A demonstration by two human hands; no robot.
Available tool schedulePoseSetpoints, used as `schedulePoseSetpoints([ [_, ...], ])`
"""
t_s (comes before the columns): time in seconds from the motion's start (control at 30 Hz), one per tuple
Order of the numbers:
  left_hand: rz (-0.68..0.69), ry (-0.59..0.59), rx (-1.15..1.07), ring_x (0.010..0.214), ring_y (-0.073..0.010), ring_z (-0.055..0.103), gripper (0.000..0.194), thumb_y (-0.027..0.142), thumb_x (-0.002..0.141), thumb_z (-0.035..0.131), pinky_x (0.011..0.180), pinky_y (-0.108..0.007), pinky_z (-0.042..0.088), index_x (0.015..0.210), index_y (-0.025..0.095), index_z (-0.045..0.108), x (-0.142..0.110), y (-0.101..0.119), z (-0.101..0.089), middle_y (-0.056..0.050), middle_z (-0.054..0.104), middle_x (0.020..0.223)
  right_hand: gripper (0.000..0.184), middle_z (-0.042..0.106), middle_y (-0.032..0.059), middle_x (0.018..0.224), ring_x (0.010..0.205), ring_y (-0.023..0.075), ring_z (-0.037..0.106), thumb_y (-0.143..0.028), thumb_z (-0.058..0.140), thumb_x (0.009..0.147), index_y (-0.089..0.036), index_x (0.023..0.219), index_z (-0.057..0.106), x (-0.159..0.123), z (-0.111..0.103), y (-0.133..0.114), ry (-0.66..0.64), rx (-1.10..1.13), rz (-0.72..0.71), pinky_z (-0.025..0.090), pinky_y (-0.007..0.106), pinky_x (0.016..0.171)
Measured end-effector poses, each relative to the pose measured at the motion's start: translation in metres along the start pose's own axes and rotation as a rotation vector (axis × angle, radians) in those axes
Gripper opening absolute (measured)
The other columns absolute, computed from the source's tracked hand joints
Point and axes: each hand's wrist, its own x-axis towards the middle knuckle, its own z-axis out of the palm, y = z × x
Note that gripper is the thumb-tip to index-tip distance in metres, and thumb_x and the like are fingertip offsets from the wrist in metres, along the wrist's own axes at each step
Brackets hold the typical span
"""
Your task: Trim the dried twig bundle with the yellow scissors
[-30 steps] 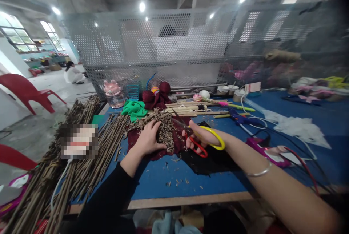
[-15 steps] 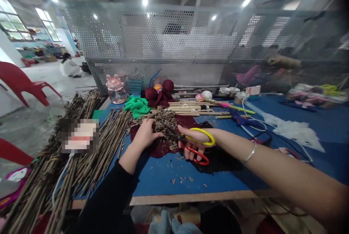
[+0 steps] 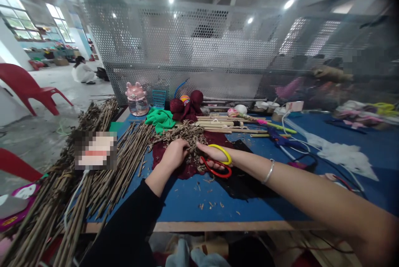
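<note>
My right hand (image 3: 213,160) holds a pair of scissors by its yellow and red handles (image 3: 225,172). The handles sit close together, and the blades are hidden among a heap of dried, crumpled plant pieces (image 3: 187,133). At the near left side of the heap, my left hand (image 3: 175,155) is closed, fingers curled inward. Its fingertips are turned away, so what they pinch does not show. Under the heap lies a dark red cloth (image 3: 160,153). Small scraps (image 3: 212,205) are scattered on the blue tabletop (image 3: 187,213) in front.
Long dried stems (image 3: 121,171) lie in bundles at left, beside a blurred-out device with a white cable. A green cloth (image 3: 160,119), a pink-lidded bottle (image 3: 137,100) and several sticks (image 3: 221,124) lie behind. Black material (image 3: 246,184), a glue gun (image 3: 282,139) and cables are at right.
My right hand has moved left, closer to my left hand, and the scissor handles have come together. The left hand's fingers have curled in from a wider spread. The view has shifted slightly.
</note>
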Motion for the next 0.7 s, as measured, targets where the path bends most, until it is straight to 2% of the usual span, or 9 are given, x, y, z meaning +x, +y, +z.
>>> schedulePoseSetpoints([
  [0.1,-0.057,0.062,-0.016,0.082,-0.0187,0.059,0.015,0.016,0.072,0.058,0.077,-0.030,0.045,0.086,0.017,0.065,0.001,0.000,-0.003,-0.006,0.065,0.086,0.069,0.027,-0.0092,0.038,0.028,0.0039,0.023,-0.081,0.018,0.069,-0.018,0.075,0.046,-0.002,0.002,0.005,0.031,-0.035,-0.020,0.023,0.014,0.026],
  [0.2,-0.128,0.146,-0.086,0.083,-0.0192,0.059,0.022,0.024,0.073,0.061,0.078,-0.031,0.045,0.093,0.017,0.063,0.002,0.000,-0.002,-0.007,0.065,0.089,0.068,0.026,-0.0095,0.038,0.028,0.0039,0.022,-0.080,0.019,0.070,-0.018,0.077,0.047,-0.008,0.000,0.009,0.023,-0.038,-0.028,0.022,0.014,0.026],
  [0.33,-0.208,0.234,-0.192,0.081,-0.0182,0.059,0.028,0.031,0.076,0.058,0.077,-0.031,0.046,0.099,0.015,0.060,0.002,-0.003,0.002,-0.008,0.065,0.089,0.064,0.026,-0.0103,0.038,0.028,0.0037,0.020,-0.078,0.021,0.072,-0.019,0.079,0.046,-0.016,-0.004,0.013,0.027,0.011,-0.062,0.021,0.013,0.027],
  [0.47,-0.242,0.387,-0.198,0.088,-0.0197,0.057,0.029,0.034,0.079,0.053,0.080,-0.033,0.045,0.099,0.014,0.057,0.002,-0.004,0.004,-0.010,0.061,0.096,0.062,0.026,-0.0107,0.039,0.028,0.0045,0.020,-0.077,0.019,0.073,-0.020,0.079,0.044,-0.025,-0.008,0.017,0.044,0.066,-0.112,0.021,0.014,0.027],
  [0.57,-0.234,0.433,-0.237,0.080,-0.0175,0.057,0.031,0.038,0.076,0.055,0.075,-0.032,0.046,0.098,0.015,0.056,0.002,0.002,0.003,-0.008,0.059,0.089,0.062,0.029,-0.0097,0.039,0.029,0.0055,0.022,-0.076,0.020,0.074,-0.019,0.079,0.046,-0.032,-0.005,0.019,0.190,-0.036,-0.220,0.021,0.017,0.029],
  [0.7,-0.273,0.347,-0.497,0.067,-0.0119,0.055,0.039,0.042,0.068,0.063,0.065,-0.026,0.047,0.094,0.015,0.055,0.001,0.017,0.008,-0.003,0.059,0.080,0.059,0.037,-0.0052,0.044,0.039,0.0074,0.033,-0.070,0.022,0.079,-0.017,0.065,0.045,-0.039,0.006,0.021,0.470,-0.312,-0.434,0.028,0.019,0.040],
])
